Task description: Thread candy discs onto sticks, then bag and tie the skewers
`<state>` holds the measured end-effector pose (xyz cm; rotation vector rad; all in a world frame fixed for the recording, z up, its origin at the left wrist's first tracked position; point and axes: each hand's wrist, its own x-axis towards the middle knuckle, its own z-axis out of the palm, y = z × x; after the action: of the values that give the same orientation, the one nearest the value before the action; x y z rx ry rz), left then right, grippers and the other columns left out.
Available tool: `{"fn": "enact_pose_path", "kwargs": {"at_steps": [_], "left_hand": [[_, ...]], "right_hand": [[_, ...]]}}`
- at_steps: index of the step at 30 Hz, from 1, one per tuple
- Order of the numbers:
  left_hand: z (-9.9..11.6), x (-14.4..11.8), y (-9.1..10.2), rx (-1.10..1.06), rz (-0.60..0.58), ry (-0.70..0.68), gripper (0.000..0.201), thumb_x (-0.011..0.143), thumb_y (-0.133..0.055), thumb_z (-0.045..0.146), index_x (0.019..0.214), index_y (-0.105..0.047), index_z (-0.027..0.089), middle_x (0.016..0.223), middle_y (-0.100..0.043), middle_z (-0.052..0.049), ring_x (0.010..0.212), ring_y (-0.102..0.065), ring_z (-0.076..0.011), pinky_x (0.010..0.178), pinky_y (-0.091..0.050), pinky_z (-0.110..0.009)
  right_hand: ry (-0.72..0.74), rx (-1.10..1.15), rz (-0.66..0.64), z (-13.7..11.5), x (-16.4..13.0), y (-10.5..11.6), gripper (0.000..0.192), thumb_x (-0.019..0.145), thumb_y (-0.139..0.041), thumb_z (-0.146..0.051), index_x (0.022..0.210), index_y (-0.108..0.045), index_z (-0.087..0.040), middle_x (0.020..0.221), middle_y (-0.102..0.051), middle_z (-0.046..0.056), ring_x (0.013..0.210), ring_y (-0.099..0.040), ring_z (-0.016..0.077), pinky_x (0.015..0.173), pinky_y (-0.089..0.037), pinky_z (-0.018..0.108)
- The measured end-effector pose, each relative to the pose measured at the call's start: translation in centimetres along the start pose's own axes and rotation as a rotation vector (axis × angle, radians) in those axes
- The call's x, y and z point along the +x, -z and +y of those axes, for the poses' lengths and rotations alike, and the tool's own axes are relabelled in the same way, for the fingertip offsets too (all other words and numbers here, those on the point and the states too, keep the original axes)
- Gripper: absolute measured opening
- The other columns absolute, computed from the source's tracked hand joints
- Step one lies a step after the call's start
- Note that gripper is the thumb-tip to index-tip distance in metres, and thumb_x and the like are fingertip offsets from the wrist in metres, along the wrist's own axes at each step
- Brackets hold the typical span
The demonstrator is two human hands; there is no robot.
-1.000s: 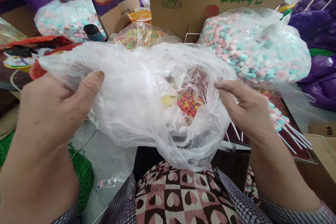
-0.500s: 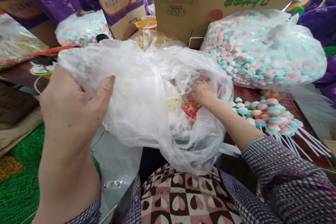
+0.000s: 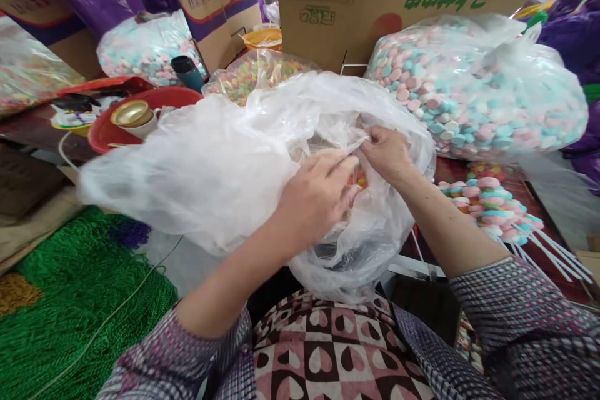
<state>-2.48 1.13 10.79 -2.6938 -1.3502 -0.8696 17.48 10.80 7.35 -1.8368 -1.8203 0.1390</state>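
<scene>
1. Hands meet at the mouth of a clear plastic bag (image 3: 225, 169) resting in the person's lap.
2. Left hand (image 3: 319, 197) rests curled over the opening, grip on the film unclear.
3. Right hand (image 3: 387, 153) pinches the bag's rim.
4. Coloured candies (image 3: 360, 179) show between the hands, inside the bag.
5. Candy skewers (image 3: 487, 206) lie to the right.

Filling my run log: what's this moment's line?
left hand: in clear bag mouth | right hand: pinching bag film | inside: candies
</scene>
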Motion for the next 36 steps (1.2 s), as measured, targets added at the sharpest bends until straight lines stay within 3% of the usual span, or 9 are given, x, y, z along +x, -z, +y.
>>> {"fn": "enact_pose_path", "kwargs": {"at_steps": [3, 6, 11, 17, 22, 26, 30, 33, 36], "left_hand": [[-2.8, 2.2, -4.7, 0.127, -0.010, 0.153, 0.059, 0.092, -0.058, 0.038, 0.140, -0.045, 0.007, 0.141, -0.053, -0.021, 0.129, -0.051, -0.0333, 0.110, -0.043, -0.046], [-5.0, 2.9, -7.1, 0.210, -0.072, 0.243, 0.053, 0.091, -0.058, 0.032, 0.136, -0.050, 0.006, 0.129, -0.060, -0.023, 0.118, -0.057, -0.0353, 0.102, -0.045, -0.048], [-6.5, 3.1, -7.5, 0.010, -0.099, 0.243, 0.025, 0.086, -0.047, 0.008, 0.099, -0.066, 0.017, 0.104, -0.070, -0.011, 0.105, -0.064, -0.0254, 0.097, -0.048, -0.039], [-7.2, 3.0, -7.8, -0.235, 0.060, 0.300, 0.047, 0.079, -0.039, 0.001, 0.119, -0.060, 0.015, 0.120, -0.068, -0.008, 0.115, -0.061, -0.0173, 0.105, -0.046, -0.029], [-5.3, 3.3, -7.4, -0.021, -0.011, 0.236, 0.060, 0.081, -0.047, 0.006, 0.141, -0.048, 0.012, 0.132, -0.058, -0.017, 0.122, -0.055, -0.0289, 0.107, -0.042, -0.044], [-2.4, 4.3, -6.6, 0.081, -0.081, 0.050, 0.045, 0.091, -0.045, 0.016, 0.134, -0.057, 0.021, 0.147, -0.050, -0.011, 0.134, -0.045, -0.0349, 0.114, -0.032, -0.056], [-1.6, 5.2, -8.5, 0.078, -0.206, -0.211, 0.039, 0.097, -0.038, 0.017, 0.126, -0.063, 0.025, 0.149, -0.052, -0.002, 0.146, -0.034, -0.0300, 0.119, -0.027, -0.052], [-2.9, 5.4, -11.2, 0.124, -0.207, -0.105, 0.035, 0.095, -0.041, 0.015, 0.119, -0.065, 0.019, 0.137, -0.060, -0.010, 0.141, -0.041, -0.0323, 0.108, -0.040, -0.048], [-4.9, 5.3, -12.4, 0.120, -0.175, 0.092, 0.034, 0.093, -0.037, 0.008, 0.108, -0.067, 0.013, 0.115, -0.067, -0.016, 0.117, -0.060, -0.0296, 0.097, -0.045, -0.043]], "right_hand": [[-0.033, 0.088, 0.106, -0.4, -0.3, 0.2, 0.029, 0.086, -0.050, -0.029, 0.100, -0.073, -0.019, 0.101, -0.076, 0.011, 0.093, -0.068, 0.0281, 0.085, -0.050, 0.039], [0.029, 0.148, 0.095, 0.0, -0.8, -0.1, 0.027, 0.086, -0.051, -0.028, 0.099, -0.073, -0.020, 0.105, -0.075, 0.011, 0.096, -0.068, 0.0268, 0.089, -0.050, 0.037], [0.042, 0.061, 0.041, 1.8, -1.6, -0.7, 0.031, 0.085, -0.052, -0.027, 0.108, -0.071, -0.019, 0.112, -0.074, 0.013, 0.106, -0.067, 0.0305, 0.096, -0.050, 0.042], [0.159, 0.051, 0.045, 1.8, -3.9, 0.6, 0.049, 0.084, -0.054, -0.024, 0.133, -0.058, -0.020, 0.136, -0.063, 0.015, 0.121, -0.061, 0.0327, 0.099, -0.049, 0.049], [-0.009, -0.183, -0.223, 3.1, -5.5, 1.4, 0.038, 0.089, -0.052, -0.031, 0.121, -0.069, -0.019, 0.097, -0.076, 0.014, 0.093, -0.072, 0.0363, 0.086, -0.053, 0.053], [-0.081, -0.373, -0.334, 4.7, -5.3, 1.3, 0.035, 0.087, -0.056, -0.035, 0.114, -0.075, -0.021, 0.085, -0.076, 0.015, 0.085, -0.072, 0.0390, 0.077, -0.055, 0.054], [-0.012, -0.437, -0.316, 4.1, -4.8, 0.6, 0.038, 0.090, -0.051, -0.036, 0.119, -0.072, -0.022, 0.102, -0.077, 0.014, 0.092, -0.072, 0.0334, 0.077, -0.055, 0.044], [0.111, -0.442, -0.355, 3.5, -4.7, 0.0, 0.041, 0.094, -0.046, -0.029, 0.130, -0.065, -0.021, 0.123, -0.072, 0.013, 0.106, -0.070, 0.0286, 0.084, -0.054, 0.038], [0.119, -0.496, -0.467, 4.3, -4.9, 0.0, 0.035, 0.093, -0.043, -0.022, 0.112, -0.073, -0.020, 0.114, -0.074, 0.014, 0.101, -0.071, 0.0304, 0.081, -0.055, 0.041]]}}
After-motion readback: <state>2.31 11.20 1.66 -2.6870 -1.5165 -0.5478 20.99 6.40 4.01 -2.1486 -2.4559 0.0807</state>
